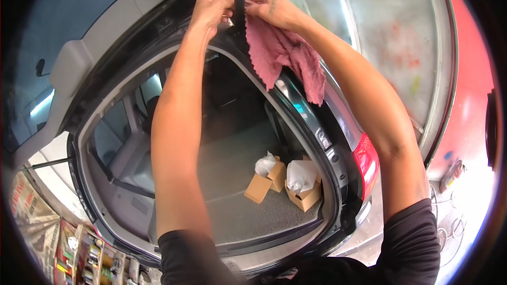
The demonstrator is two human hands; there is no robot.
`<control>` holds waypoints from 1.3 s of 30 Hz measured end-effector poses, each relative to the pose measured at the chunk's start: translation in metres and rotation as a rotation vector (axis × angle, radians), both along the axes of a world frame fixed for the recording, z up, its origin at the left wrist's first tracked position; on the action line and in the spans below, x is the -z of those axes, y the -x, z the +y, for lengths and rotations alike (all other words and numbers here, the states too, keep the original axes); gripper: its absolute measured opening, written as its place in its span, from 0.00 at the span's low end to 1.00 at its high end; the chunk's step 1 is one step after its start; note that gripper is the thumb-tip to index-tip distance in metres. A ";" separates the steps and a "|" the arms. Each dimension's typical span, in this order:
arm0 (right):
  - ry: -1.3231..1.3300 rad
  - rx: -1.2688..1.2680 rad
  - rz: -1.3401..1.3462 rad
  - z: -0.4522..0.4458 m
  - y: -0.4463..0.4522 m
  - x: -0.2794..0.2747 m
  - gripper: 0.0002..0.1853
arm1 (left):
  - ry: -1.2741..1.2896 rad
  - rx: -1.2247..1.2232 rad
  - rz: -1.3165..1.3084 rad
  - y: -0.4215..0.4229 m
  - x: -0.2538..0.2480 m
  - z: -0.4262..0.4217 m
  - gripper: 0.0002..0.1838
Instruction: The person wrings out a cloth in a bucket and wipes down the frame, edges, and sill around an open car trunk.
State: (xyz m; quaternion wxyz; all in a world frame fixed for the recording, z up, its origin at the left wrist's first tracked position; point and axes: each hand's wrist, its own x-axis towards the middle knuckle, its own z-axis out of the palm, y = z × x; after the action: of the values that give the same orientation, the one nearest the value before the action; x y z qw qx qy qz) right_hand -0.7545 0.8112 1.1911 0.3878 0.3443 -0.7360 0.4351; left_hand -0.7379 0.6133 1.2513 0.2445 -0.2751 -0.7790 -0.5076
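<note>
Both arms reach up to a black strut (240, 0) at the top of the open car boot. My right hand (274, 9) is closed on a pink cloth (282, 53) with a scalloped edge, just right of the strut. Most of the cloth hangs down over the frame of the boot opening. My left hand (211, 13) is on the strut's other side, fingers curled in. A small bit of pink shows at its fingertips, so it appears to pinch part of the same cloth. The strut hides whatever lies behind it.
Two opened cardboard boxes (303, 199) with white wrapping sit on the boot floor (237, 216). The raised tailgate (79, 63) is at upper left. A red tail light (365, 163) is on the right. Shelves with bottles (95, 258) stand lower left; cables (454, 227) lie at right.
</note>
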 end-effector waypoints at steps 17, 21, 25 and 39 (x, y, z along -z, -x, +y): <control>-0.182 0.462 0.573 -0.021 -0.051 0.067 0.16 | 0.565 -0.860 0.765 0.031 0.022 -0.024 0.10; -0.543 0.669 0.529 -0.011 -0.053 0.070 0.15 | 0.585 -0.815 0.710 0.032 0.030 -0.023 0.11; -0.642 0.679 0.511 0.020 -0.088 0.113 0.14 | 0.667 -0.628 0.597 0.017 0.043 -0.025 0.12; -0.589 0.735 0.624 -0.010 -0.068 0.095 0.16 | 0.628 -0.842 0.641 0.033 0.022 -0.030 0.11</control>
State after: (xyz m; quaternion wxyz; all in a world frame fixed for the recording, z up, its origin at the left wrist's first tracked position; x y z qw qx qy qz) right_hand -0.6864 0.8013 1.0962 0.6005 0.2715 -0.7484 -0.0749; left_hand -0.7713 0.5835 1.2288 0.5536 -0.1415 -0.8206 -0.0058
